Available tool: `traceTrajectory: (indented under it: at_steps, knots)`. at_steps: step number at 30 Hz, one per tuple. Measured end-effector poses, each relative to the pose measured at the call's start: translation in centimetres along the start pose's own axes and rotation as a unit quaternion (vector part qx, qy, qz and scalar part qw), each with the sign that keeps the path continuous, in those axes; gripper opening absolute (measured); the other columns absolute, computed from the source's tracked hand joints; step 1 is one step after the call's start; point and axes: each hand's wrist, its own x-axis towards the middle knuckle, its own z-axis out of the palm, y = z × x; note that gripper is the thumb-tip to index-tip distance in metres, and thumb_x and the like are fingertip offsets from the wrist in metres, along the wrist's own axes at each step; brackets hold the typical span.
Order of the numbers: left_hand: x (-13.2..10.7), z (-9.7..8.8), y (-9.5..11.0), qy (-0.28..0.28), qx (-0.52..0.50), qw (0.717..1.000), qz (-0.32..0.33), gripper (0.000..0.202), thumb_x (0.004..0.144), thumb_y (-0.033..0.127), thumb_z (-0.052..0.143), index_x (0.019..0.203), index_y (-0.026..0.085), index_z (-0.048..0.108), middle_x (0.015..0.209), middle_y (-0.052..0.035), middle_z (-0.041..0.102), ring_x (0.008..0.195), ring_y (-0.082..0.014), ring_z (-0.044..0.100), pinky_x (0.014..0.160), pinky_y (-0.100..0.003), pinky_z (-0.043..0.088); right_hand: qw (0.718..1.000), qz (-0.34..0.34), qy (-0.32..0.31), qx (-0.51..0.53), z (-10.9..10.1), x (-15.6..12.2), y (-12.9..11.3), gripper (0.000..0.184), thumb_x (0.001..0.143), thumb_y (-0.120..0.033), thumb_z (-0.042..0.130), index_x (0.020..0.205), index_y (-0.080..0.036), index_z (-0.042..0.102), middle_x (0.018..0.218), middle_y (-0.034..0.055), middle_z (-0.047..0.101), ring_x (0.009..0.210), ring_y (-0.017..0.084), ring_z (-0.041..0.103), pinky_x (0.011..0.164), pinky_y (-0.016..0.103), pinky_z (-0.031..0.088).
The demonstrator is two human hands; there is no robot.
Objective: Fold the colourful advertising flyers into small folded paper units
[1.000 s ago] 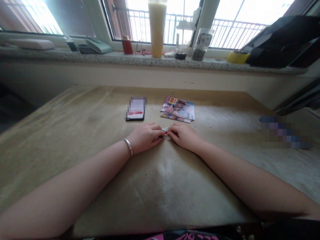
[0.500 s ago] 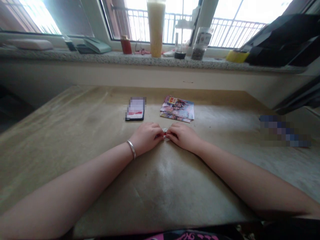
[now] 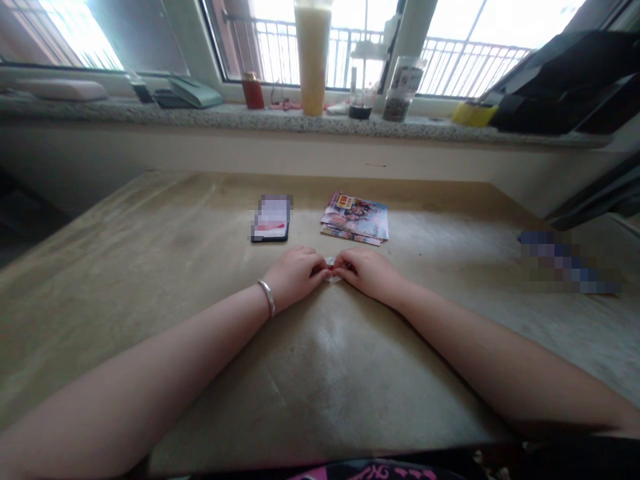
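Both my hands rest on the paper-covered table (image 3: 150, 267), fingertips meeting in the middle. My left hand (image 3: 295, 275), with a silver bracelet at the wrist, and my right hand (image 3: 367, 272) are curled and pinch a small white folded piece of paper (image 3: 332, 269) between them. Most of that paper is hidden under my fingers. Just beyond my hands lie a dark phone (image 3: 271, 219) on the left and a stack of colourful printed sheets (image 3: 356, 218) on the right.
A stone window sill (image 3: 200, 117) runs along the back with a tall yellow cup (image 3: 313, 57), a red bottle (image 3: 253, 91), jars (image 3: 402, 89) and a yellow item (image 3: 472, 114). A blurred blue object (image 3: 567, 261) lies at the table's right.
My hands stay pinched on the small paper; the fingers have shifted slightly closer together. The view barely moves.
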Motion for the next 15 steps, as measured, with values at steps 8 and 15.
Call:
traceTrajectory:
  at_steps: [8,15]
  knots:
    - [0.08,-0.12,0.01,-0.010,0.004,1.000,0.010,0.014,0.086,0.024,0.056,0.078,0.014,0.062,0.079,-0.0052,0.061,0.079,-0.0177,0.055,0.072,-0.029,0.043,0.999,-0.037,0.008,0.033,-0.43,-0.40,0.34,0.015,0.083,-0.027,0.058,0.072,-0.016,0.059,0.068,-0.0006,0.058,0.063,0.010,0.047,0.058,0.021,0.030]
    - [0.31,-0.34,0.23,-0.028,-0.021,0.999,-0.026,0.015,0.087,0.022,0.054,0.078,0.014,0.063,0.077,-0.0045,0.062,0.078,-0.0172,0.056,0.072,-0.027,0.043,1.000,0.014,-0.003,-0.008,-0.51,-0.36,0.28,0.022,0.084,-0.034,0.055,0.069,-0.018,0.058,0.070,-0.0001,0.060,0.065,0.011,0.049,0.057,0.022,0.028]
